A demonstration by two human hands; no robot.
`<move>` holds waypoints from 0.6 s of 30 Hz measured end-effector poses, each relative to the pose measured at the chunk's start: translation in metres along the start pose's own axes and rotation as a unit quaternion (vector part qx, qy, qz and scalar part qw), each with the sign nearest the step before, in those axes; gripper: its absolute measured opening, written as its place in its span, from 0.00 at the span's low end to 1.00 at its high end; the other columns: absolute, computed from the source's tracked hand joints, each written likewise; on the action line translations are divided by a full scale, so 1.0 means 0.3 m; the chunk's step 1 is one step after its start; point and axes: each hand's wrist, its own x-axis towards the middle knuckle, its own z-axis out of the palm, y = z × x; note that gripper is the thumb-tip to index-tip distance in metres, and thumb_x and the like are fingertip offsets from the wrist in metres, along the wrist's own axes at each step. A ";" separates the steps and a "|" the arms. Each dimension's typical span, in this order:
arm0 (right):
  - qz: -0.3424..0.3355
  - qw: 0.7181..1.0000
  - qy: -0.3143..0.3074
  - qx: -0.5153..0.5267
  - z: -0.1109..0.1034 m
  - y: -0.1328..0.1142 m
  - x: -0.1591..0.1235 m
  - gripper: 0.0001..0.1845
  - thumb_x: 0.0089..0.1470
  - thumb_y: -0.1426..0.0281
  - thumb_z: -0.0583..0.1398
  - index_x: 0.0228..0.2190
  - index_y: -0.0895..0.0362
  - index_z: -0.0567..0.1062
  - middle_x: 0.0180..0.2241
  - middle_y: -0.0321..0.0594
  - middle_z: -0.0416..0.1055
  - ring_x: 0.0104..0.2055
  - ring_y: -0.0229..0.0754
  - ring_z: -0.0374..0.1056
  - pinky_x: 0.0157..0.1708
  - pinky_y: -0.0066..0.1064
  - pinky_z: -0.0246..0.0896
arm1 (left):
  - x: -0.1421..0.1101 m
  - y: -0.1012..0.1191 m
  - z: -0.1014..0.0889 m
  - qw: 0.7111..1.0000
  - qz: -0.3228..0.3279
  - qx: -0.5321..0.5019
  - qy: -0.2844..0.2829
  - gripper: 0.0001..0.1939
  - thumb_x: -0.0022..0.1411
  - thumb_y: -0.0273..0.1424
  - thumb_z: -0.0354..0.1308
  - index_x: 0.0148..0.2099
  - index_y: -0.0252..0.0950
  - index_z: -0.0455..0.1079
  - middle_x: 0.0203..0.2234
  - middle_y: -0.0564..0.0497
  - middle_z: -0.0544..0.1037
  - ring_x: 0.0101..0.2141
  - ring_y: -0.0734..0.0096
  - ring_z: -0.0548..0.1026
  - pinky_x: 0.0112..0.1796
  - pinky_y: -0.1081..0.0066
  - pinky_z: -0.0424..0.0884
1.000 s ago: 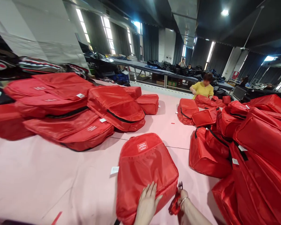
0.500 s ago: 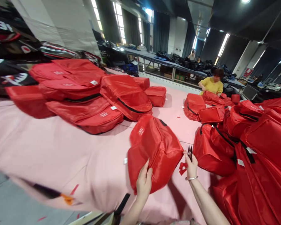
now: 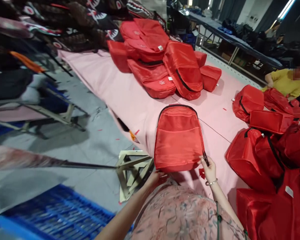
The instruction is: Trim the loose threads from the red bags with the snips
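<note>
A red backpack with black edging stands in front of me on the pink table cover, its broad flat side toward me. My left hand grips its lower left corner, with the fingers partly hidden beneath the bag. At the lower right corner is my right hand, closed around small black thread snips, its fingertips against the bag's edge. A small red strip shows just below those fingertips.
More red backpacks lie piled beyond and to the right. A person in a yellow top works at the far right. Left of the pink table cover are a wooden stand, a blue plastic crate and dark patterned bags.
The backpack has been turned so its flat, black-edged side faces me, and drawn closer. My left hand has moved from its front to its lower left corner. The view has swung left and down.
</note>
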 end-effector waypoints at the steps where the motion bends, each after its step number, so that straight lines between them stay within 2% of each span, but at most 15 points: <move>1: 0.016 1.000 0.016 -0.003 -0.030 0.030 -0.008 0.18 0.50 0.58 0.58 0.34 0.60 0.73 0.23 0.37 0.72 0.29 0.39 0.69 0.35 0.31 0.64 | -0.003 -0.002 -0.007 1.000 -0.005 -0.007 0.004 0.10 0.47 0.23 0.57 0.35 0.32 0.65 0.31 0.44 0.77 0.35 0.60 0.77 0.35 0.66 0.72; 6: 0.097 0.992 0.080 0.001 -0.139 0.117 -0.021 0.22 0.41 0.54 0.62 0.29 0.62 0.74 0.17 0.34 0.66 0.21 0.35 0.62 0.22 0.26 0.58 | -0.007 -0.008 0.009 1.000 0.009 -0.008 0.026 0.10 0.47 0.20 0.55 0.36 0.31 0.66 0.30 0.44 0.78 0.32 0.64 0.77 0.30 0.71 0.69; 11: 0.160 0.981 0.112 0.001 -0.144 0.154 0.022 0.25 0.36 0.51 0.62 0.26 0.62 0.74 0.11 0.27 0.56 0.14 0.29 0.49 0.14 0.24 0.45 | -0.016 0.011 -0.008 0.997 0.018 0.044 0.057 0.09 0.46 0.23 0.56 0.34 0.31 0.66 0.28 0.45 0.77 0.28 0.66 0.76 0.28 0.71 0.69; 15: 0.159 0.980 0.118 0.000 -0.119 0.181 0.078 0.22 0.36 0.54 0.63 0.26 0.62 0.74 0.13 0.30 0.60 0.17 0.31 0.54 0.17 0.24 0.49 | -0.034 0.058 -0.063 0.989 0.064 0.065 0.118 0.06 0.49 0.27 0.55 0.32 0.33 0.64 0.22 0.51 0.75 0.23 0.73 0.73 0.24 0.75 0.65; 18: 0.156 0.978 0.138 -0.007 -0.102 0.202 0.121 0.23 0.35 0.55 0.63 0.26 0.63 0.74 0.18 0.36 0.68 0.20 0.33 0.59 0.19 0.25 0.51 | -0.055 0.103 -0.085 0.980 0.131 0.059 0.135 0.08 0.49 0.32 0.55 0.32 0.34 0.64 0.21 0.54 0.72 0.21 0.76 0.70 0.23 0.77 0.63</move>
